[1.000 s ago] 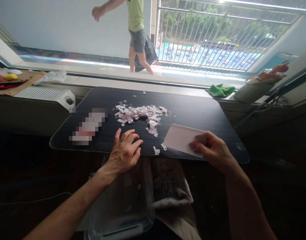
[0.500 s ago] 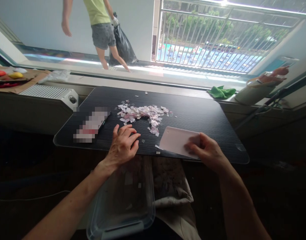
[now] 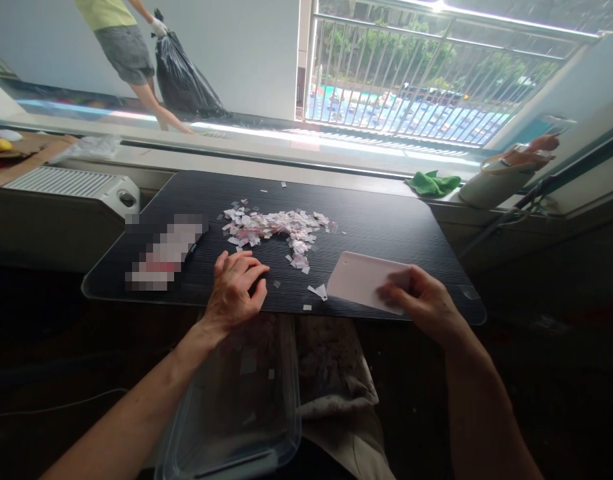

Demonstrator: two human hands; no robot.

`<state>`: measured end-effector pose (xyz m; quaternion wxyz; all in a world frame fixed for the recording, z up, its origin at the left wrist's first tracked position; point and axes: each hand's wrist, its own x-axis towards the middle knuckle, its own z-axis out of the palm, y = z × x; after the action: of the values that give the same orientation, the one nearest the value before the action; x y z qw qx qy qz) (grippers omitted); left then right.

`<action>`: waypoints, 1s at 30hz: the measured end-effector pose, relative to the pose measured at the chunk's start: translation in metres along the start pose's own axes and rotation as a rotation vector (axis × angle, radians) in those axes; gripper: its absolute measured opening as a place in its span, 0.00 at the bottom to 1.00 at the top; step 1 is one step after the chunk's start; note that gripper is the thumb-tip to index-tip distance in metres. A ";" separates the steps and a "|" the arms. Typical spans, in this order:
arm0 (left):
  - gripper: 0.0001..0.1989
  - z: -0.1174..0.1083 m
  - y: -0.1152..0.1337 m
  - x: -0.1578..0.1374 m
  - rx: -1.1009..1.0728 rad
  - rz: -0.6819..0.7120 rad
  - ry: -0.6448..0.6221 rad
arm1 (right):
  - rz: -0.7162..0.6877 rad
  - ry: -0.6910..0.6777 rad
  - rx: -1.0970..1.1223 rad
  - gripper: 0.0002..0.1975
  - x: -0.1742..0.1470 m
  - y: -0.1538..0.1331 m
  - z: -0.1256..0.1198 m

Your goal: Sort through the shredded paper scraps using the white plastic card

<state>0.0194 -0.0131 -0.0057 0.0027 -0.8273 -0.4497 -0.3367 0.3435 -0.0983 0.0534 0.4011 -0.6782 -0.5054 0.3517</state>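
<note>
A loose pile of small pale paper pieces (image 3: 281, 225) lies across the middle of the dark table (image 3: 381, 213). My right hand (image 3: 420, 295) grips a thin whitish card (image 3: 359, 279) by its right end, low over the front of the table. Beside the card's left edge rest a few stray pieces (image 3: 320, 292), one with a dark hole. My left hand (image 3: 240, 283) is at the front edge, just short of the pile, fingers curved and apart, holding nothing. Below it sits a clear plastic box (image 3: 236, 400) with a few scraps inside.
A phone-like item, blurred out (image 3: 166, 253), lies on the table's left. A white radiator (image 3: 81, 190) stands beyond that. On the sill are a green cloth (image 3: 433, 183) and a pale container (image 3: 496, 183). Behind the glass, a person (image 3: 123, 50) carries a black bag (image 3: 183, 73).
My right hand has drawn the card a little to the right, uncovering a piece with a hole. The left hand has barely moved. The person outside has walked left; the view has shifted slightly.
</note>
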 end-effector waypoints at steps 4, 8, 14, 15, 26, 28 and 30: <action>0.10 0.000 0.000 0.000 0.013 0.015 0.006 | 0.028 -0.032 -0.050 0.12 0.000 0.000 -0.008; 0.10 0.000 0.000 0.000 0.014 0.019 0.008 | 0.035 -0.025 0.020 0.11 -0.001 -0.001 -0.009; 0.10 0.001 -0.003 -0.001 -0.018 -0.034 0.065 | -0.005 0.014 0.115 0.11 0.010 -0.016 0.032; 0.10 0.001 -0.004 0.000 -0.034 -0.056 0.084 | -0.017 0.004 0.105 0.10 0.012 -0.018 0.042; 0.11 -0.002 -0.010 0.001 -0.215 -0.196 0.176 | 0.044 -0.097 0.088 0.09 0.020 -0.014 0.093; 0.11 -0.002 -0.010 0.000 -0.218 -0.204 0.183 | 0.049 -0.114 0.095 0.09 0.021 -0.015 0.095; 0.11 -0.001 -0.010 0.000 -0.221 -0.210 0.195 | 0.055 -0.114 0.102 0.10 0.021 -0.014 0.097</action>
<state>0.0109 -0.0074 -0.0080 -0.0797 -0.7343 -0.4918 -0.4611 0.2576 -0.0571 0.0230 0.3958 -0.6495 -0.4902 0.4258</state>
